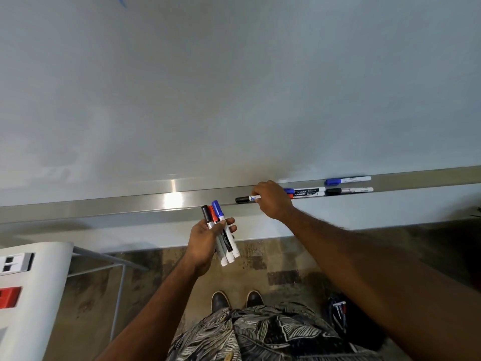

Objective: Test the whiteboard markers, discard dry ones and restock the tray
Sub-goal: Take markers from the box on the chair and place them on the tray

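Markers (228,246), three smooth white cylinders capped black, red and blue, stood fanned in the curled grip of the left hand (204,242), just below the tray (104,207). The right hand (273,201) pinched a slim black-capped marker (246,199) level along that brushed-metal ledge, beside more capped pens (348,190) under the glossy whiteboard (208,87).

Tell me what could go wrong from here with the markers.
1. The left hand holds three markers in one bundle; one might slip to the floor.
2. The right hand pinches a black-capped marker low over the tray, near its front lip; set down there, it could roll off.
3. Other markers lie right beside that hand on the tray, so tested and untested ones may get mixed.
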Demonstrator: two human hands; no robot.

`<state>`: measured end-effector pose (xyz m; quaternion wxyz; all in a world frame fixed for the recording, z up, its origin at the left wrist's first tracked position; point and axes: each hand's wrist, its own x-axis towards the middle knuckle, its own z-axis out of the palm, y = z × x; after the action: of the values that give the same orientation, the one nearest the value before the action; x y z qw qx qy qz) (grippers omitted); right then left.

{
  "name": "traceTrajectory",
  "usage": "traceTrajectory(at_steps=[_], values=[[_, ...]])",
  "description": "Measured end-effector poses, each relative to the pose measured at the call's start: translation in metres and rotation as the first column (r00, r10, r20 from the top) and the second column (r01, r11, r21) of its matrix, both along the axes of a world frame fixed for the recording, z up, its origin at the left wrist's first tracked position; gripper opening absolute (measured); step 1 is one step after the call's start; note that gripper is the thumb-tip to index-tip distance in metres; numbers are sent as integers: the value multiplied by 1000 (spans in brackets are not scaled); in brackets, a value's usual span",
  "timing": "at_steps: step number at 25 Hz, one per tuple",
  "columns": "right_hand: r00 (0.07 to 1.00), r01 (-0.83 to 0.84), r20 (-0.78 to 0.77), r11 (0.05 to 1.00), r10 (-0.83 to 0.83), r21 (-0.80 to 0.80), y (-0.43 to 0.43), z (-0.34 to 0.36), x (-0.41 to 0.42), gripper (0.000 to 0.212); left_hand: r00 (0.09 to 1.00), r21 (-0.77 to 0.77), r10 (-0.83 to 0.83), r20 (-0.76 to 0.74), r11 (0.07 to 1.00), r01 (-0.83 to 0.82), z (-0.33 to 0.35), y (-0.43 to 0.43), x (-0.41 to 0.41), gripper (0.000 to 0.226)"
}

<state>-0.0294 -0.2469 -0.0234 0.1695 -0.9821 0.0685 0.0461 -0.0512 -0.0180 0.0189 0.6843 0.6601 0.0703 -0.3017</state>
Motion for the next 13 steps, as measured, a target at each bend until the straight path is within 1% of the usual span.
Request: traceTrajectory(at_steps=[5, 9, 11, 12, 13], values=[[999, 37, 7, 999, -37, 29, 2, -8, -1, 17, 1000, -22, -16, -11, 1000, 16, -2, -1, 12, 26], [996, 61, 57, 996, -65, 70, 2, -7, -4, 21, 999, -41, -42, -23, 998, 41, -1, -2, 18, 26], [981, 117, 133, 979, -140, 166, 6, -2, -9, 22, 998, -43, -63, -26, 997, 61, -1, -5, 21, 25], [967, 151, 161, 954, -197, 260, 12, 3, -13, 21, 997, -42, -71, -30, 997, 70, -1, -6, 22, 25], [955, 185, 146, 905, -257, 383, 21, 9, -16, 19, 996, -47, -80, -36, 996, 78, -1, -8, 23, 24]])
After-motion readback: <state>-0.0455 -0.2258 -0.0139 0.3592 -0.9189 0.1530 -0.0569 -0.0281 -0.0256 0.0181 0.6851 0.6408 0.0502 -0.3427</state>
